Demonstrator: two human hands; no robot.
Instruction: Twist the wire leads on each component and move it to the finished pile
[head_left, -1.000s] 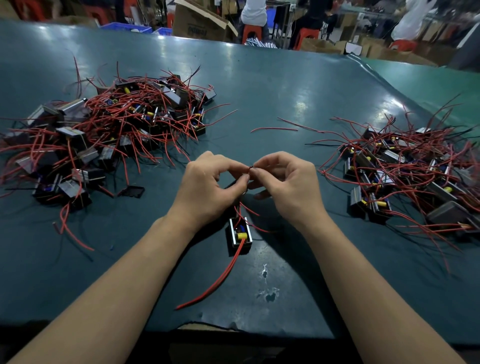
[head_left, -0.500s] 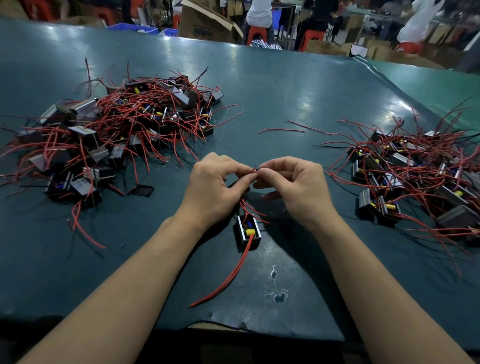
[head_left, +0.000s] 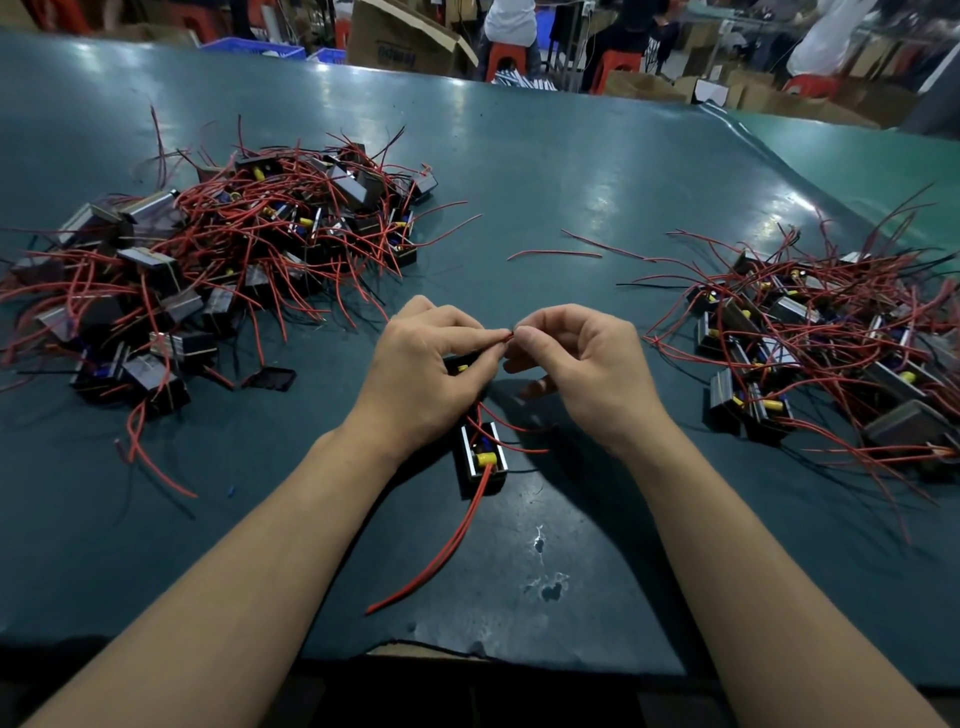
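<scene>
On the green counter (head_left: 571, 171), just below the wrists, sits a small black component (head_left: 481, 460) with a yellow part, one long red lead trailing toward the near edge. Above it the left hand (head_left: 423, 371) and right hand (head_left: 582, 366) meet fingertip to fingertip, each pinching the component's thin red wire leads (head_left: 506, 338). Tangled piles of similar components lie well left (head_left: 234, 260) and right (head_left: 821, 353) of it.

Below the left hand (head_left: 421, 379), a black component (head_left: 480, 457) with a yellow part, seemingly blue-flecked; red wire leads (head_left: 441, 551); teal table (head_left: 545, 171).
</scene>
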